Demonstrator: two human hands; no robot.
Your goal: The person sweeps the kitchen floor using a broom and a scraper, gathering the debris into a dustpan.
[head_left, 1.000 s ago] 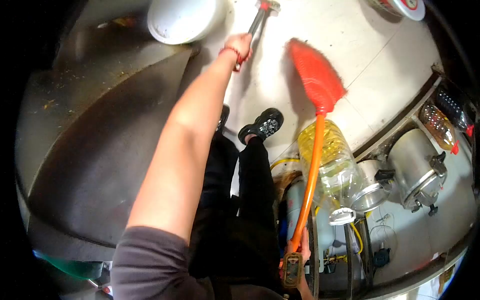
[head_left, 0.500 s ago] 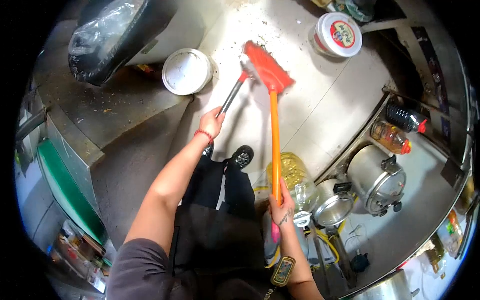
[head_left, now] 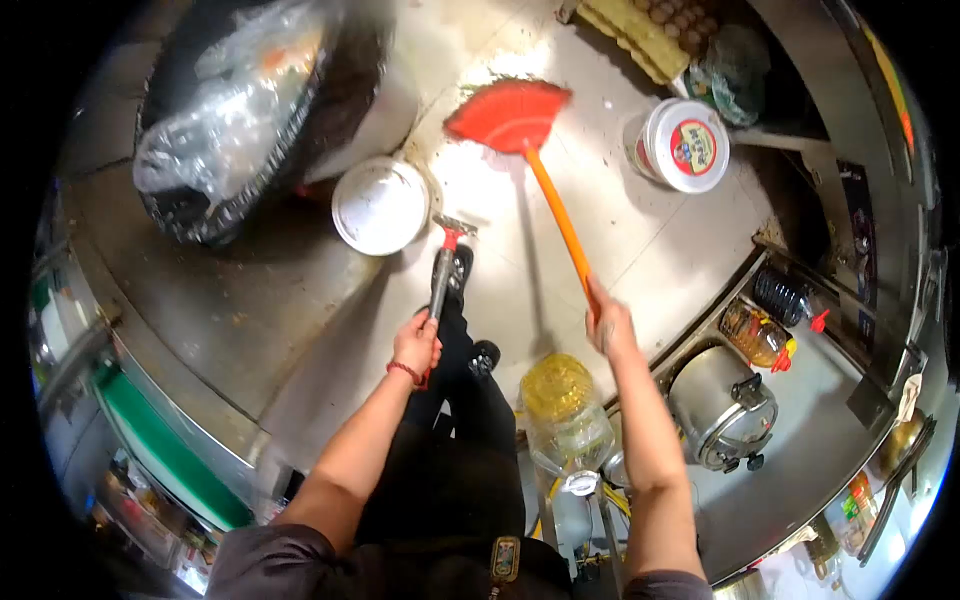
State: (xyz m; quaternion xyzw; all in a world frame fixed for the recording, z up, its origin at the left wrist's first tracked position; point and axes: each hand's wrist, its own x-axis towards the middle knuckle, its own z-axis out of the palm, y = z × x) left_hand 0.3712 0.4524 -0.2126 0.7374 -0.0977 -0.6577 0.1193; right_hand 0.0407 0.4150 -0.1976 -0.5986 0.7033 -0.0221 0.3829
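My left hand (head_left: 416, 343) is closed around the dark handle of a floor scraper (head_left: 441, 280), which has a red collar and a flat metal blade. Its blade is beside a white lidded bucket (head_left: 381, 206), above my shoe. My right hand (head_left: 610, 322), slightly blurred, grips the orange handle of a broom (head_left: 558, 205). The broom's red fan-shaped head (head_left: 512, 115) is at the tiled floor ahead, where dark and green debris (head_left: 480, 82) shows along its far edge. Whether the bristles touch the floor is hard to tell.
A bin (head_left: 330, 110) lined with a black bag holds clear plastic at left. Another white bucket (head_left: 685, 146) with a red label stands at right. A large clear jug (head_left: 565, 410), a pressure cooker (head_left: 722, 405) and oil bottles (head_left: 757, 335) line the right side. Egg trays (head_left: 640, 35) sit behind.
My right hand has moved forward with the broom, and the broom head has swung left and turned. The scraper in my left hand has come back toward my feet. The view has shifted.
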